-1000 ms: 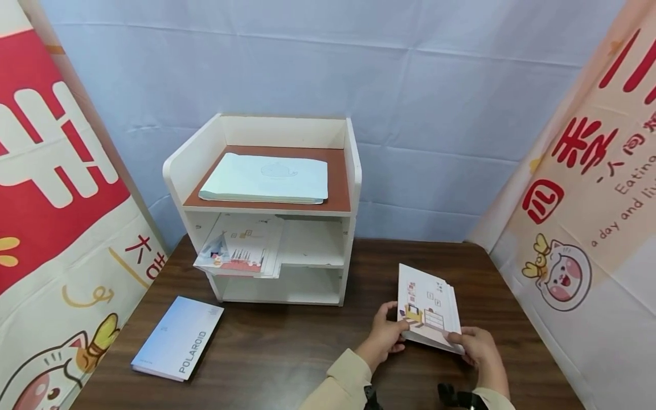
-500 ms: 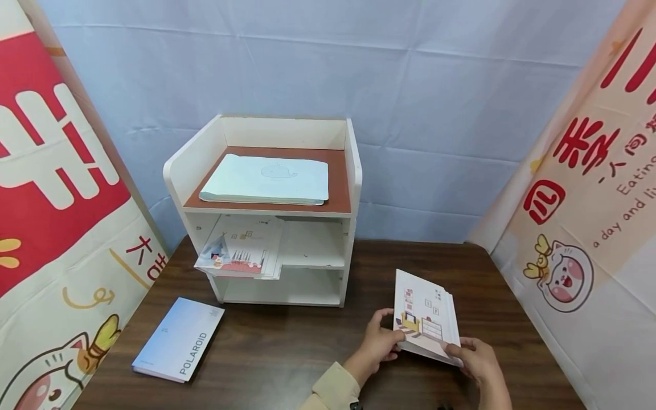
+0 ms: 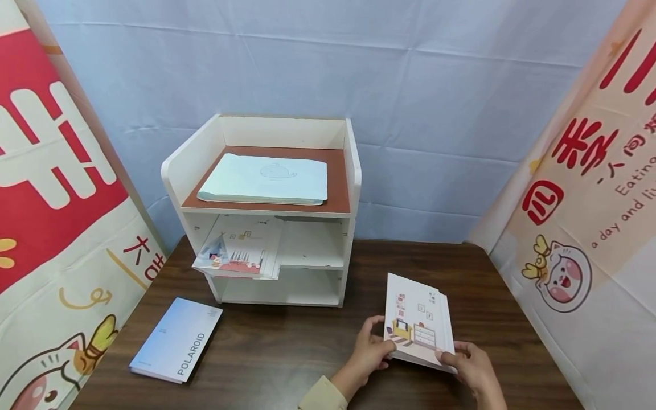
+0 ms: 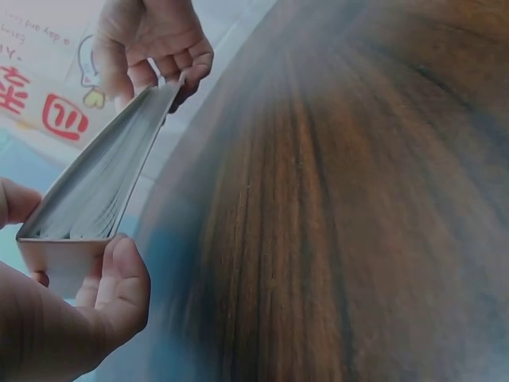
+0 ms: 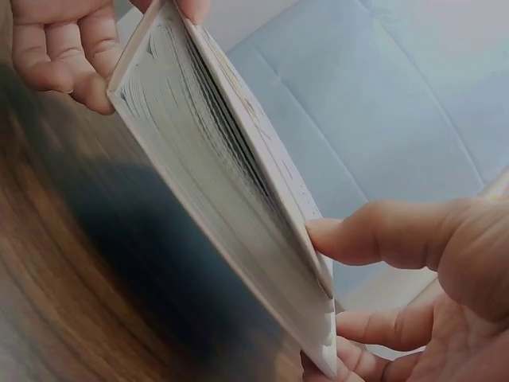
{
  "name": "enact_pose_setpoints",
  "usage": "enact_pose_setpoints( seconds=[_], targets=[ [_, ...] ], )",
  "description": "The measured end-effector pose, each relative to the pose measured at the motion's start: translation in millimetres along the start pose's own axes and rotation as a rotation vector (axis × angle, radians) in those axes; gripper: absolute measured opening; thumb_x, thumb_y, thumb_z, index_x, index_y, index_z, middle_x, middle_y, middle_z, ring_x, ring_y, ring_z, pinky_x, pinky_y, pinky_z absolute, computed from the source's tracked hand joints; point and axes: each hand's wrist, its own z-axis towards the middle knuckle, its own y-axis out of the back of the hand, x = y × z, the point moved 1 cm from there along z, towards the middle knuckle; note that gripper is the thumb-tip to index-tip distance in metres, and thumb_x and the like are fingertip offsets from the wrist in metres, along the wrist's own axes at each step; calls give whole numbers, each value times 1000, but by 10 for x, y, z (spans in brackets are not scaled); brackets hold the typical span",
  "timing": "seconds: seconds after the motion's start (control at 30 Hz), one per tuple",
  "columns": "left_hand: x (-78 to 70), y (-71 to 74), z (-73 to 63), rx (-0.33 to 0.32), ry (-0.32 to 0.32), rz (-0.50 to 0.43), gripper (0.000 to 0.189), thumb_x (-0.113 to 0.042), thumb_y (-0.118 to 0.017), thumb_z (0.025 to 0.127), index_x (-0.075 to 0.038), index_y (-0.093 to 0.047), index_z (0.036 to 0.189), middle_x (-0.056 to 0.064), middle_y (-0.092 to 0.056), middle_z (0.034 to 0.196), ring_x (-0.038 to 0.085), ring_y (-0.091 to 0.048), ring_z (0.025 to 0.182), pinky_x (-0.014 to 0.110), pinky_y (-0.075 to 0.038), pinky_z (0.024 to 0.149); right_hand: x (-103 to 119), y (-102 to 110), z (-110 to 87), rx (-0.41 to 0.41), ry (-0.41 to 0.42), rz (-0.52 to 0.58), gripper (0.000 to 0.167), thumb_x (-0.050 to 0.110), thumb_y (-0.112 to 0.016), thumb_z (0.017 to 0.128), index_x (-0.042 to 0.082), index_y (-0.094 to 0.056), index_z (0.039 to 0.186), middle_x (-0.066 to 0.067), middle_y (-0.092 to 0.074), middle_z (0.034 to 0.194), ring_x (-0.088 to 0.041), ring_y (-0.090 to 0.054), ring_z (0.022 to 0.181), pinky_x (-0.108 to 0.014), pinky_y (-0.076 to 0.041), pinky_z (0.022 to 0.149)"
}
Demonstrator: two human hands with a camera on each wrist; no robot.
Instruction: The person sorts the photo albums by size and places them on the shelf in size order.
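Both hands hold a white photo album [image 3: 421,322] with a drawn room scene on its cover, at the right side of the table. My left hand [image 3: 368,354] grips its spine side, thumb on the cover and fingers beneath. At the lower right corner, my right hand [image 3: 474,365] pinches the covers, thumb on top. In the right wrist view the album's page edges [image 5: 187,151] show between the covers, which part slightly. From the left wrist view, the spine end [image 4: 67,259] sits between the left thumb and fingers. The album is tilted over the table.
A white shelf unit [image 3: 352,239] stands at the back. On its top lies a pale blue stack [image 3: 246,179] with a whale drawing; illustrated albums [image 3: 241,250] stick out of the middle shelf. A blue POLAROID album [image 3: 176,340] lies at the table's left. Printed cloths hang at both sides.
Both hands have drawn the album toward me and a little to the left, keeping their grip on it. The other things stay in place.
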Motion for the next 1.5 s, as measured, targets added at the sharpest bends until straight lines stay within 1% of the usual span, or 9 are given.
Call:
enact_pose_setpoints(
  seconds=[0.17, 0.33, 0.47, 0.7, 0.87, 1.0, 1.2, 1.5],
  targets=[
    [-21, 63, -85, 0, -13, -6, 62, 2, -59, 64, -20, -49, 121, 4, -55, 71, 13, -52, 56, 25, -43, 43, 12, -57, -96, -14, 1, 8, 75, 16, -78, 70, -20, -36, 121, -16, -56, 85, -19, -54, 69, -34, -47, 59],
    [-34, 128, -149, -3, -23, -20, 61, 2, -59, 65, -19, -49, 121, 5, -54, 73, 14, -53, 57, 26, -44, 44, 31, -109, -166, -15, 3, 20, 75, 15, -80, 69, -18, -37, 122, -13, -55, 83, -19, -53, 67, -32, -46, 56],
    [-22, 170, -190, 3, -15, -44, 60, 2, -60, 65, -18, -49, 121, 6, -55, 75, 13, -53, 58, 26, -44, 45, 42, -136, -206, -14, -2, 37, 74, 12, -79, 69, -17, -37, 122, -13, -55, 84, -17, -53, 68, -31, -46, 56],
    [-7, 286, -266, 15, 23, -93, 62, 2, -59, 66, -16, -46, 124, 6, -55, 76, 14, -54, 58, 27, -45, 46, 54, -209, -260, -12, 60, 37, 67, 4, -76, 70, -18, -38, 121, -13, -55, 83, -17, -52, 68, -28, -45, 53],
    [-33, 408, -319, 11, 29, -89, 63, 1, -59, 67, -15, -44, 127, 6, -56, 78, 15, -55, 60, 27, -46, 48, 59, -303, -282, 1, 107, 35, 63, 1, -75, 71, -17, -39, 119, -11, -55, 81, -17, -51, 67, -26, -43, 51],
    [-51, 479, -361, 11, 36, -82, 65, 2, -58, 67, -14, -43, 127, 7, -55, 78, 15, -55, 61, 27, -46, 48, 70, -355, -310, 13, 131, 36, 61, 0, -73, 71, -17, -39, 118, -12, -56, 81, -17, -52, 67, -28, -45, 53],
    [-68, 520, -432, -6, 48, -88, 66, 3, -59, 64, -15, -43, 126, 8, -56, 78, 16, -55, 61, 27, -46, 48, 88, -380, -345, 24, 146, 39, 58, -2, -72, 72, -16, -40, 118, -12, -56, 81, -18, -52, 69, -30, -47, 55],
    [-125, 582, -567, -21, 45, -107, 67, 2, -58, 64, -13, -41, 127, 8, -58, 78, 16, -56, 62, 27, -46, 49, 166, -413, -431, 39, 134, 19, 57, 0, -73, 70, -15, -42, 116, -13, -54, 84, -19, -50, 71, -31, -46, 55]
  ],
)
